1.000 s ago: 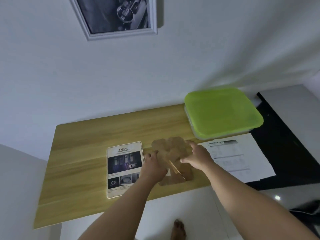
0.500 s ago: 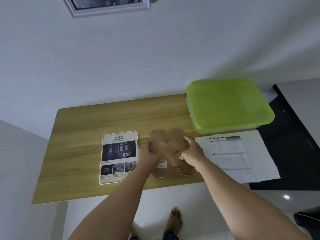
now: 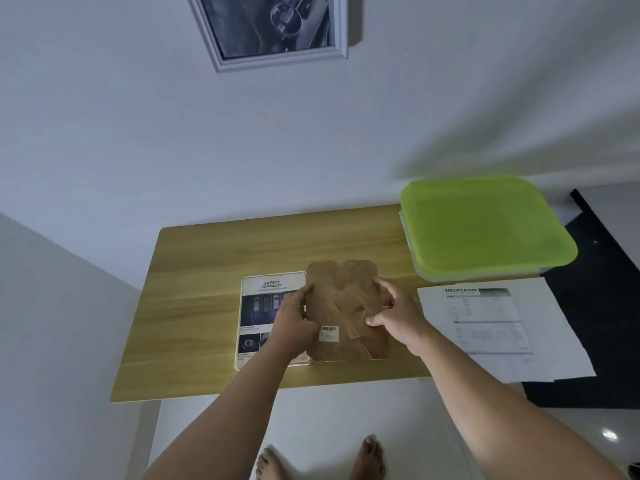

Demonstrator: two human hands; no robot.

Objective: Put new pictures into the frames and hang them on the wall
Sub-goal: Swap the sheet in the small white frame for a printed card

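- head view: i see a brown frame back [image 3: 341,308] face down on the wooden table [image 3: 207,306], near its front edge and about mid-width.
- my left hand [image 3: 294,322] grips the left edge of the frame back, fingers curled round it.
- my right hand [image 3: 398,315] holds the right side, thumb pressed on the top face beside the tan stand strip [image 3: 348,303] and fingers curled at the edge.
- i cannot tell whether the frame back lies flat or is raised a little off the table.
- a small white barcode label [image 3: 328,333] sits on the lower part of the frame back, just beside my left hand.
- the safety print [image 3: 266,296] lies flat just left of the frame back; its right edge is hidden under my left hand and the board.
- a white specification sheet [image 3: 491,323] lies to the right, apart from the frame back and overhanging the table onto a black surface [image 3: 595,306].
- a container with a green lid [image 3: 485,226] stands at the far right corner of the table, touching the sheet's top edge.
- a framed picture [image 3: 273,26] hangs on the wall above, tilted in my view.
- bare feet [image 3: 370,455] show on the floor below the table edge.
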